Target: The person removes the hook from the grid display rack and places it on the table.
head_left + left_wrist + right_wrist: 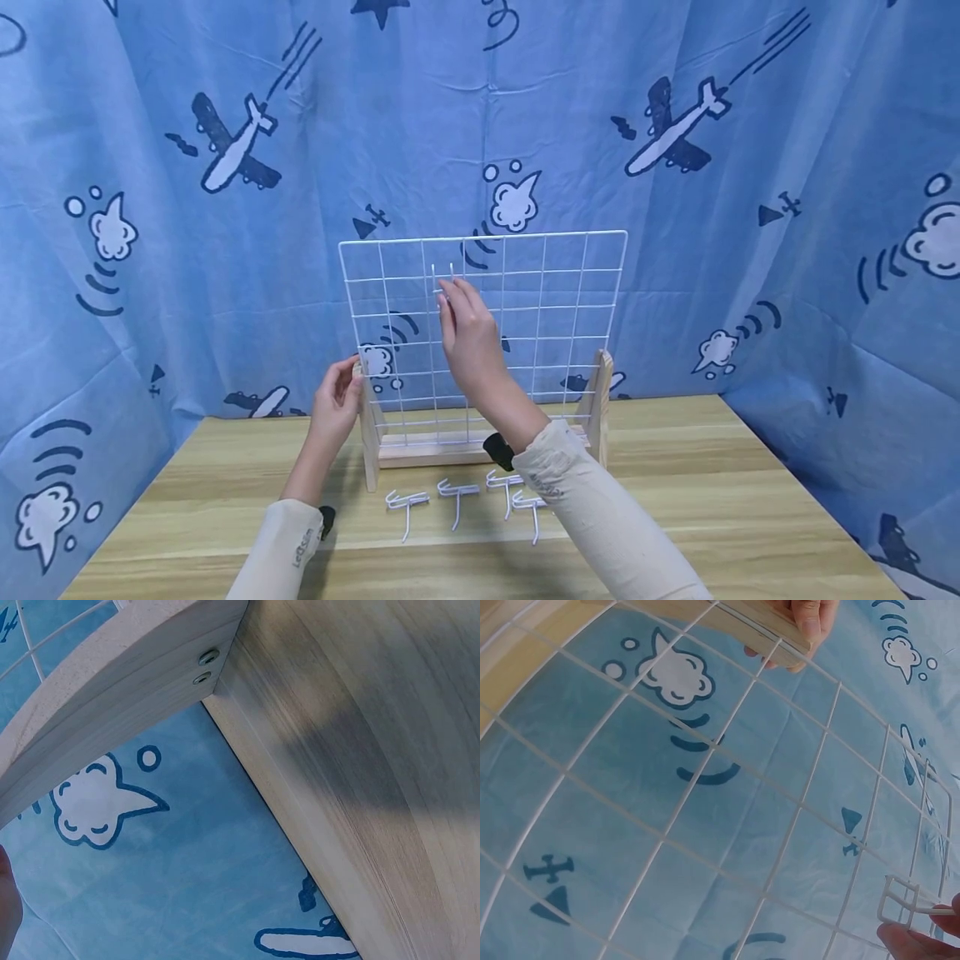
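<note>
A white wire grid panel (558, 272) stands upright in a wooden stand (435, 455). My left hand (335, 402) grips the top of the stand's left post (370, 446), thumb on one side and fingers on the other. In front of the upper left part of the grid, my right hand (474, 342) pinches a white wire hook (908, 904) by its arm. The hook's small rectangular back overlaps the grid wires in the right wrist view. In the left wrist view the wooden post (142, 690) with two screws fills the upper left.
Several white wire hooks (458, 490) lie on the wood-grain table (675, 500) before the stand, some partly behind the right sleeve. A blue curtain (420, 167) printed with planes and clouds hangs behind and along both sides.
</note>
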Tool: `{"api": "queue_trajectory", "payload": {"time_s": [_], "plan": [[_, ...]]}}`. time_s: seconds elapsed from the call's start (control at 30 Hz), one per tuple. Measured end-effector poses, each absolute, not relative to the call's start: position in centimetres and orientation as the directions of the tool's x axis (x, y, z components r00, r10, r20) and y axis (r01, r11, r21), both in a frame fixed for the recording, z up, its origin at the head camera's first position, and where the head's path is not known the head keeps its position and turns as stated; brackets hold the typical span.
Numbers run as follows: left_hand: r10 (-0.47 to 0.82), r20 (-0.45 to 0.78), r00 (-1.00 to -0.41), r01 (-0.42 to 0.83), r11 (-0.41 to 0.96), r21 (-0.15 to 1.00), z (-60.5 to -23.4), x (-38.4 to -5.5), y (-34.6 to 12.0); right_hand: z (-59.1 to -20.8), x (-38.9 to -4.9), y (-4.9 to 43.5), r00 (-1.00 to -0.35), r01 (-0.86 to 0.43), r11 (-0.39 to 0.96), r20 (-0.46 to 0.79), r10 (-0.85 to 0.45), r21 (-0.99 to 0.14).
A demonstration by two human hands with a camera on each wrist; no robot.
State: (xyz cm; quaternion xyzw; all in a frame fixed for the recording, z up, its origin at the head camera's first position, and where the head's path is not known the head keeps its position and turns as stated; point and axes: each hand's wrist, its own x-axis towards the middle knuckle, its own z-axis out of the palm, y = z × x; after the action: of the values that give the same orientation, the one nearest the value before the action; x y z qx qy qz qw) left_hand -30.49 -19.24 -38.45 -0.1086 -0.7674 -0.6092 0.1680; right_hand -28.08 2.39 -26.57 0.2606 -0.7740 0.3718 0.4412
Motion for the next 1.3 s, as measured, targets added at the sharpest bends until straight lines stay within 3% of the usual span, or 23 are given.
{"api": "queue_trajectory", "payload": {"time_s": [0.3,0.63,0.83,1.1,1.3], "plan": [[-0.043,0.419,-0.907,0.396,0.251,0.883,-38.2,-30.6,-19.4,-26.4,-27.5,3.1,-0.481,-0.73,0.59,0.873,-0.088,-0.343],[-0.035,0.409,-0.912,0.389,0.24,0.889,-37.8,-30.4,-19.3,-26.9,-27.2,4.7,-0.41,-0.761,0.591,0.904,-0.119,-0.267],[-0.028,0.38,-0.925,0.363,0.236,0.901,-36.3,-29.1,-18.8,-27.9,-27.4,5.9,-0.433,-0.75,0.603,0.89,-0.139,-0.271],[-0.019,0.419,-0.908,0.402,0.244,0.882,-38.3,-30.5,-19.4,-29.3,-27.0,7.4,-0.441,-0.755,0.603,0.88,-0.177,-0.258],[-0.032,0.446,-0.894,0.426,0.241,0.872,-38.6,-30.7,-19.4,-30.0,-26.6,8.2,-0.393,-0.778,0.596,0.895,-0.212,-0.2]]}}
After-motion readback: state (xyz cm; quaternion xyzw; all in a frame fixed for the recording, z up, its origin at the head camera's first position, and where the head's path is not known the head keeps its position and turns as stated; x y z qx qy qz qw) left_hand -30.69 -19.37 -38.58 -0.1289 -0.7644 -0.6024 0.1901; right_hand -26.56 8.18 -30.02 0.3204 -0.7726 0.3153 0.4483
